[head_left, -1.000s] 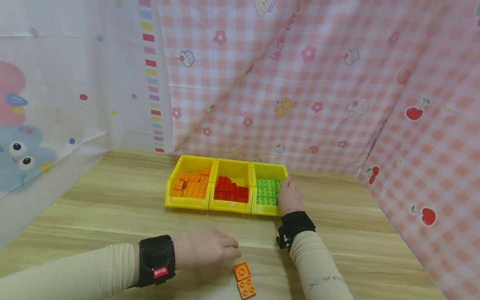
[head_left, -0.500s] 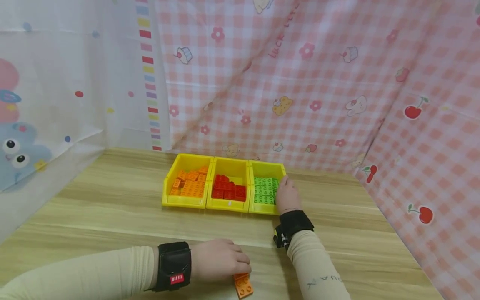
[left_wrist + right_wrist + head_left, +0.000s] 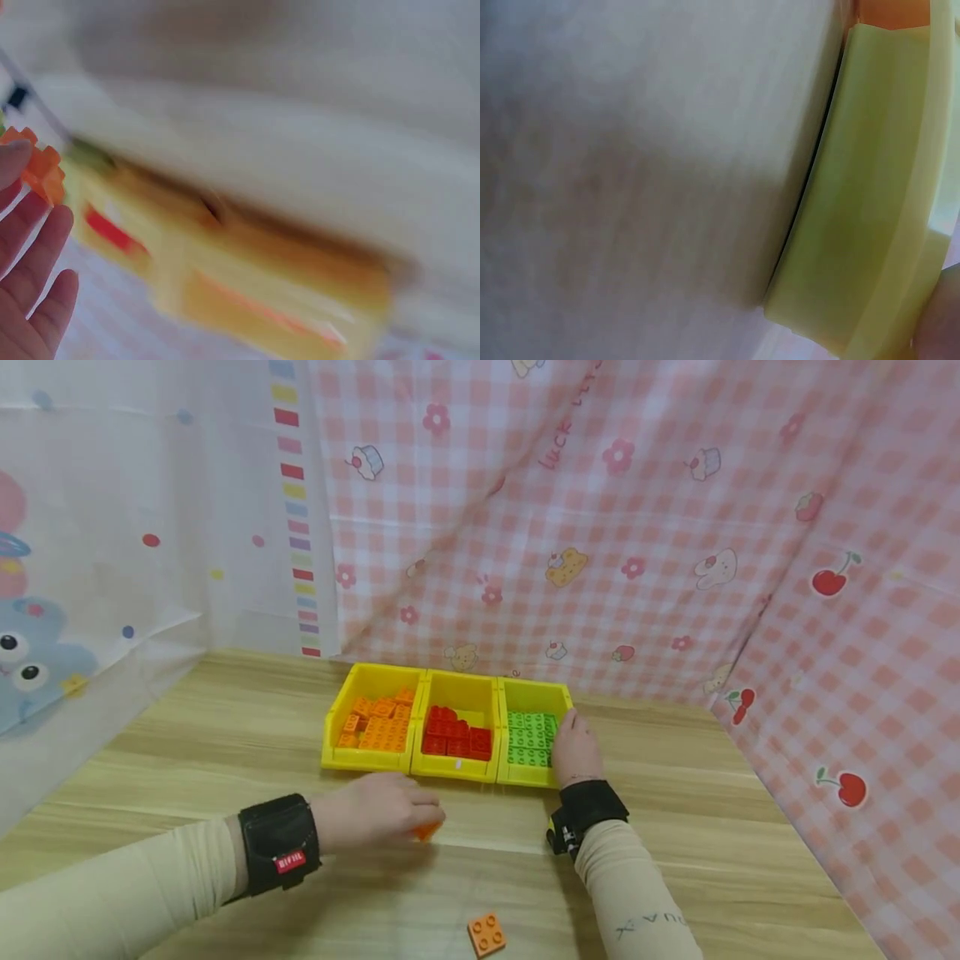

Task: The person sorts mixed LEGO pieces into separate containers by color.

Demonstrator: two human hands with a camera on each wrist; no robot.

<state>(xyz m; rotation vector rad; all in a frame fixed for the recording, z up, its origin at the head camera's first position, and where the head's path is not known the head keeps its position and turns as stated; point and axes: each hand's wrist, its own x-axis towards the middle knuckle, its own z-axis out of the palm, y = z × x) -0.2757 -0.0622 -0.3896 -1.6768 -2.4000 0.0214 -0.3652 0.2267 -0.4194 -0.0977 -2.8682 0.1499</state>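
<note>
My left hand (image 3: 378, 810) is above the table in front of the bins and pinches an orange toy brick (image 3: 427, 832) between thumb and fingers. The left wrist view shows the same orange brick (image 3: 43, 169) at the fingertips, with the other fingers spread loosely. A second orange brick (image 3: 487, 935), square and studded, lies on the table nearer to me. My right hand (image 3: 577, 750) grips the right side of the yellow bin (image 3: 517, 774) of green bricks (image 3: 531, 739). In the right wrist view the bin's wall (image 3: 840, 225) fills the right side; most of that hand is out of sight.
To the left, joined to the green bricks' bin, stand a yellow bin with red bricks (image 3: 456, 735) and one with orange bricks (image 3: 386, 722). A pink checked cloth (image 3: 465, 527) hangs close behind them. More cloth closes off the left and right of the wooden table (image 3: 675, 827).
My left hand went down to the two orange bricks, took one, and moved left and forward with it towards the bins. The right hand stays at the bin.
</note>
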